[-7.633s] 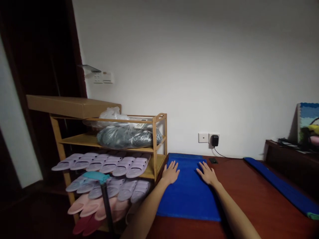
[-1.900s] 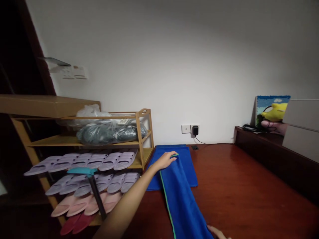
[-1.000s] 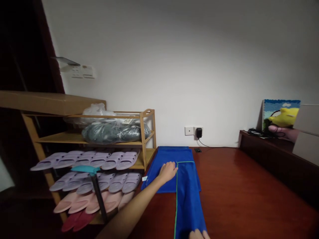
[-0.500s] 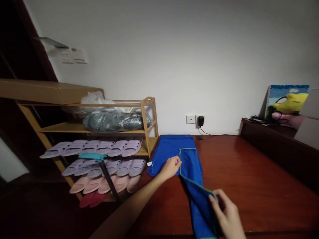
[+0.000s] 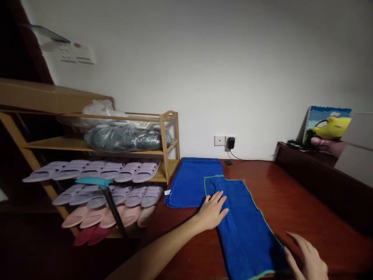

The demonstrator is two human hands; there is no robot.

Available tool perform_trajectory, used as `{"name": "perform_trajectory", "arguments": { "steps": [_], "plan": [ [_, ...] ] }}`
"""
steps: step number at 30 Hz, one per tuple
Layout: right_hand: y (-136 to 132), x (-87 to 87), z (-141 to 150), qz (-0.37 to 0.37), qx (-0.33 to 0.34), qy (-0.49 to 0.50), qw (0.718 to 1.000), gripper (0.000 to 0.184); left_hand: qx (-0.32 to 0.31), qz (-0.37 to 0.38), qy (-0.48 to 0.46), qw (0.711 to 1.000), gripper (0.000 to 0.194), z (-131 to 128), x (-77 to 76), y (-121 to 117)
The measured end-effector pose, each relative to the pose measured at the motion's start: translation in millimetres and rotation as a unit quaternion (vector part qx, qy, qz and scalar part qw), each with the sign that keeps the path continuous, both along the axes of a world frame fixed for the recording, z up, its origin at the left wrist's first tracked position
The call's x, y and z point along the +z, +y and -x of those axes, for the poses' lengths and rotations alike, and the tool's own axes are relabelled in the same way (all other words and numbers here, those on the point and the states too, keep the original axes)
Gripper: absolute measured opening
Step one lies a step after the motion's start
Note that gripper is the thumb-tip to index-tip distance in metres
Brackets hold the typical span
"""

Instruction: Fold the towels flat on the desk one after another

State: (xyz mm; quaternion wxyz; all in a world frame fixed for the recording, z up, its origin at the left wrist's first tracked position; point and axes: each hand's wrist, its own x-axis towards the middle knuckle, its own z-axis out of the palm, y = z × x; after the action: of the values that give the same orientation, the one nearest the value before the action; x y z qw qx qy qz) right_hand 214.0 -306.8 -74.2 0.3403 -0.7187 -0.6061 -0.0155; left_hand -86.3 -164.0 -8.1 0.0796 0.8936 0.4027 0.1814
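A blue cloth with green edging (image 5: 247,225) lies spread on the wooden tabletop, its surface slightly rippled. Palm down, my left hand (image 5: 213,212) rests flat on the cloth's left part with fingers spread. Beside the cloth's near right edge is my right hand (image 5: 309,258), thumb and fingers apart, partly cut off by the bottom of the view. Whether its thumb still touches the cloth's edge is hard to tell. Behind and to the left sits a stack of folded blue cloths (image 5: 189,182) with a small white tag (image 5: 167,192); the spread cloth overlaps its right side.
Left of the table (image 5: 186,245) stands a wooden shoe rack (image 5: 164,136) with several slippers (image 5: 145,170) and a plastic-wrapped bundle (image 5: 125,136). In front of it rises a teal-topped pole (image 5: 113,210). A black plug (image 5: 230,143) is in the wall; a raised dark ledge (image 5: 314,175) borders the right.
The cloth, folded over before, has been opened out to the right. My right hand moved right and its fingers parted; my left hand went from pinched to flat on the cloth.
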Motion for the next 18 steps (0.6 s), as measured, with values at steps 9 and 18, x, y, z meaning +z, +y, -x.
{"name": "perform_trajectory", "arguments": {
  "steps": [9, 18],
  "plan": [
    [119, 54.1, 49, 0.130, 0.216, -0.061, 0.966, 0.063, 0.165, -0.030, 0.067, 0.984, 0.025, 25, 7.6, -3],
    [137, 19.3, 51, 0.162, 0.210, -0.129, 0.955, 0.065, 0.211, 0.070, -0.047, 0.974, 0.020, 11, -17.2, -2]
  ]
}}
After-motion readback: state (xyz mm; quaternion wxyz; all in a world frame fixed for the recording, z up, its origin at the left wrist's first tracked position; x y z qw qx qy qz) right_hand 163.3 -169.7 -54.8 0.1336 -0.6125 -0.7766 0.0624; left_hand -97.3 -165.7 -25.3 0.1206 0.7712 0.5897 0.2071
